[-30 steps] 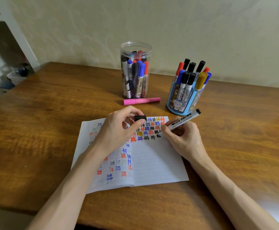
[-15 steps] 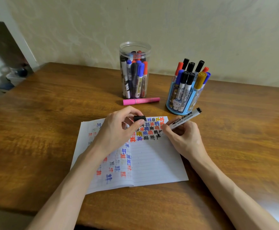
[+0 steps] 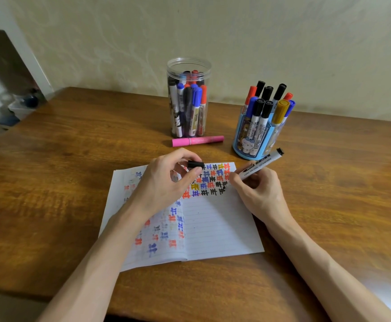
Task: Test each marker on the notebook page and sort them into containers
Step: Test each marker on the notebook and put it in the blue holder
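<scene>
Where the right hand curls round the white marker, its fingertips cover most of the nib. Contact with the page is therefore hard to confirm, though the marker slants down to the right end of the rows of characters. The left hand rests on the open notebook and pinches a black cap between thumb and forefinger. It hides the upper middle of the spread and part of the coloured characters. Print on the marker barrel is too small to read. Both forearms are cut off at the lower edge of the view.

The clear jar stands at the back of the desk, packed with markers whose number cannot be made out through the plastic. A pink marker lies flat just in front of the jar. The blue holder stands to the right, with capped markers upright in it. The far end of the held marker overlaps its base in the view, and contact cannot be told. At far left a shelf unit is blurred and its contents are not identifiable.

Compared with one second ago, the last black character by the nib has gained strokes. The left hand, cap, jar, holder and pink marker keep their places.
</scene>
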The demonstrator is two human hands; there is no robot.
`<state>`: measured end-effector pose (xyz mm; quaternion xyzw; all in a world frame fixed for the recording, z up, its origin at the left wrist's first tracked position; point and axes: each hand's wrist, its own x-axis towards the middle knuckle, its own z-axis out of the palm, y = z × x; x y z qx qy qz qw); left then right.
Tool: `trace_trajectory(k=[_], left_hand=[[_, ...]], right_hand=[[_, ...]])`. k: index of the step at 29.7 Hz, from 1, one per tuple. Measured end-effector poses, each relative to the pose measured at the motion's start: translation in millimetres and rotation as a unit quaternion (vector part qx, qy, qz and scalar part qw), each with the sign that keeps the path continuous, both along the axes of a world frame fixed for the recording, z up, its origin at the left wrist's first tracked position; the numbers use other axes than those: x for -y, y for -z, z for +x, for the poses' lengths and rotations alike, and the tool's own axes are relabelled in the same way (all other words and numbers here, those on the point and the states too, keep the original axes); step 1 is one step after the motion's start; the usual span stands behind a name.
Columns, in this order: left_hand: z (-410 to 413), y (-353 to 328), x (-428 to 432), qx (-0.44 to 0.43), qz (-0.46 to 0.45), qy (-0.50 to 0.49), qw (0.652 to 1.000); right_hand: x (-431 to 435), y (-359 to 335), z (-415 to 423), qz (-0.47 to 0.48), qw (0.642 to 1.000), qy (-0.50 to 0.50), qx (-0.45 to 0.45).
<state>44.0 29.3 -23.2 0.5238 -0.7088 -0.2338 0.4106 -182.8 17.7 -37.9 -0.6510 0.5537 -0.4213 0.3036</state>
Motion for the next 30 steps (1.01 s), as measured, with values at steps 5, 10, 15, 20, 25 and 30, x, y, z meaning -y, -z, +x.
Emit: trace_trajectory(k=[5, 10, 15, 20, 25, 30], left_hand=[[-1, -3, -2, -0.012, 0.003, 0.011, 1.0], [-2, -3, -4, -0.024, 0.035, 0.036, 0.998], [-4, -6, -6, -0.057, 0.068, 0.057, 0.994], [-5, -8, -7, -0.066, 0.073, 0.063, 0.993], [-5, -6, -7, -0.062, 0.068, 0.067, 0.993], [-2, -4, -5, -0.025, 0.04, 0.056, 0.997]], right_hand=[[1, 0, 0, 0.033, 0.999, -0.021, -0.012], [-3, -10, -2, 0.022, 0.995, -0.006, 0.102], [-7, -17, -3, 0.041, 0.978, -0.055, 0.199], [-10, -18, 0, 0.032, 0.967, -0.105, 0.229], [-11, -13, 1, 0.036, 0.96, -0.144, 0.239], [-8, -21, -3, 0.15, 0.925, -0.163, 0.309]])
